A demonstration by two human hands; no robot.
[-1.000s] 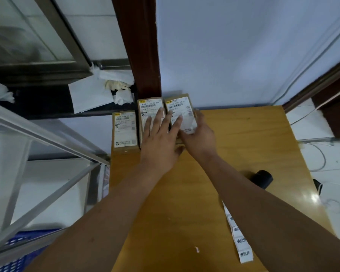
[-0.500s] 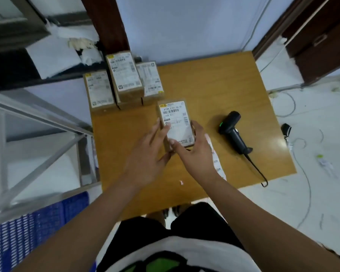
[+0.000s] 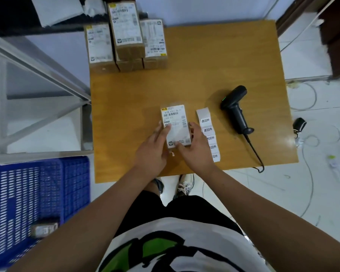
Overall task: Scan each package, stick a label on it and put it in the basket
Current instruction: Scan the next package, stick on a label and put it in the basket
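Blue plastic basket (image 3: pixel 28 193) stands on the floor at the far left, with one blurred parcel (image 3: pixel 44 229) lying in its near end. Above it runs a grey metal frame (image 3: pixel 37 61). The wooden surface (image 3: pixel 204 65) comes next. On its far left corner sit cardboard boxes (image 3: pixel 126 36) with white shipping labels, packed side by side, the middle one higher than the rest.

Near the front edge lies the package (image 3: pixel 175 124), label up, between the two hands. The left hand (image 3: pixel 155 148) has its fingers straight, laid flat against the package's left edge. The right hand (image 3: pixel 194 148) cups the near right corner, thumb at the near end and fingers curled along the right side. Just beside that hand is a strip (image 3: pixel 206 130) of white printed labels, partly under the wrist. Further right a black scanner (image 3: pixel 236 108) lies on its side, a green light on its head, and its cable (image 3: pixel 253 150) trails off the front edge.
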